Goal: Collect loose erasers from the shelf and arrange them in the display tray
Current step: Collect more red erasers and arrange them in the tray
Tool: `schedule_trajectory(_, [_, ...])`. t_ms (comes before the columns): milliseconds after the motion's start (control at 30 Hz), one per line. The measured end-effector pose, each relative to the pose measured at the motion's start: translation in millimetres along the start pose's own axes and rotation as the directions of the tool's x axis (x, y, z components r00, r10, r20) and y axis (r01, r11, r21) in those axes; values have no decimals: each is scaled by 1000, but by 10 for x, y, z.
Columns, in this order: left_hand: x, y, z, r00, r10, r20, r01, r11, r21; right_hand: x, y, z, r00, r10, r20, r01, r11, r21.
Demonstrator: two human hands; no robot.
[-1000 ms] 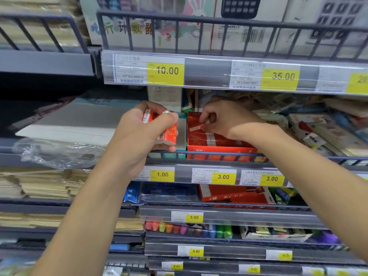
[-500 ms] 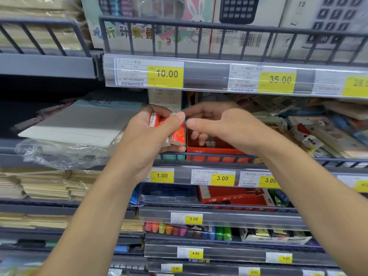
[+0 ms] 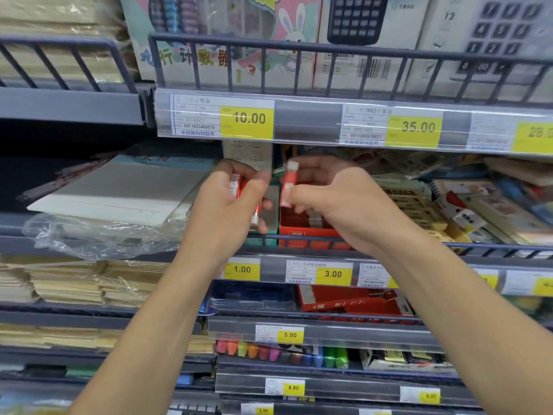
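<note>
Red-sleeved white eraser (image 3: 289, 184) sat pinched upright in the right hand (image 3: 335, 202), just above the red cardboard display tray (image 3: 302, 232); left hand (image 3: 230, 205) gripped more. Best lowered straight, snug beside the others.

The left hand (image 3: 227, 202) covers most of the erasers (image 3: 236, 185) it grips so their number is not clear, the right hand (image 3: 332, 202) hides much of the red tray (image 3: 302, 226), the small print on the price labels (image 3: 221, 118) is too blurred to read, and the rightmost yellow label (image 3: 535, 136) is cut by the edge.
</note>
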State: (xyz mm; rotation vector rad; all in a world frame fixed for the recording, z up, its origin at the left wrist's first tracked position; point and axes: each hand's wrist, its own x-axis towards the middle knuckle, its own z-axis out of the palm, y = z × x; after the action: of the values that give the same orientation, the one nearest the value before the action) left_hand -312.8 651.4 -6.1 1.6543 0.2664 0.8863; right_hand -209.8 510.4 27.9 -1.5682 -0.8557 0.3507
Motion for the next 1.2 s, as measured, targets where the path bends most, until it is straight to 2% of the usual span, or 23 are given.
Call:
schedule_trajectory(100, [39, -16, -23, 997, -72, 0, 72, 997, -3, 75, 27, -238, 993, 22, -114, -35, 993, -115])
schedule_trajectory(167, [52, -3, -25, 994, -105, 1, 105, 993, -56, 130, 7, -399, 997, 8, -80, -22, 983, -181])
schedule_trajectory(200, [54, 10, -21, 993, -116, 2, 116, 991, -73, 160, 4, -476, 998, 3, -64, -21, 957, -291])
schedule_trajectory(233, [57, 26, -17, 992, -124, 5, 124, 989, -86, 195, 9, -547, 998, 3, -57, -29, 891, -453])
schedule_trajectory(300, [64, 56, -4, 989, -148, 8, 148, 982, -119, 253, 30, -654, 999, 26, -23, -34, 678, -735])
schedule_trajectory(367, [74, 92, 3, 982, -188, 3, 186, 968, -165, 289, 73, -690, 998, 51, 42, 10, 512, -859])
schedule_trajectory(433, [82, 135, 14, 969, -245, -4, 238, 946, -220, 309, 115, -679, 994, 62, 92, 56, 439, -897])
schedule_trajectory(600, [112, 209, 21, 926, -377, -10, 353, 877, -327, 350, 197, -630, 986, 74, 152, 120, 333, -935])
schedule_trajectory(800, [115, 248, 30, 900, -435, 8, 404, 828, -390, 391, 258, -637, 979, 23, 201, 186, 291, -938])
schedule_trajectory(900, [98, 250, 34, 902, -429, 47, 410, 819, -401, 382, 225, -627, 978, 36, 208, 188, 297, -936])
schedule_trajectory(967, [77, 252, 43, 905, -419, 76, 415, 825, -383, 327, 188, -609, 980, 6, 200, 185, 357, -916])
schedule_trajectory(1033, [50, 247, 59, 912, -398, 104, 408, 846, -342, 214, 137, -549, 988, -71, 137, 153, 571, -806])
schedule_trajectory(1100, [37, 226, 75, 919, -372, 131, 394, 875, -281, 64, 63, -411, 988, -96, 120, 148, 809, -569])
schedule_trajectory(1133, [34, 211, 84, 922, -361, 143, 386, 890, -242, 4, 33, -329, 985, -86, 152, 146, 883, -447])
schedule_trajectory(1200, [24, 192, 120, 929, -333, 162, 360, 916, -177, -79, -8, -169, 978, -57, 199, 118, 943, -310])
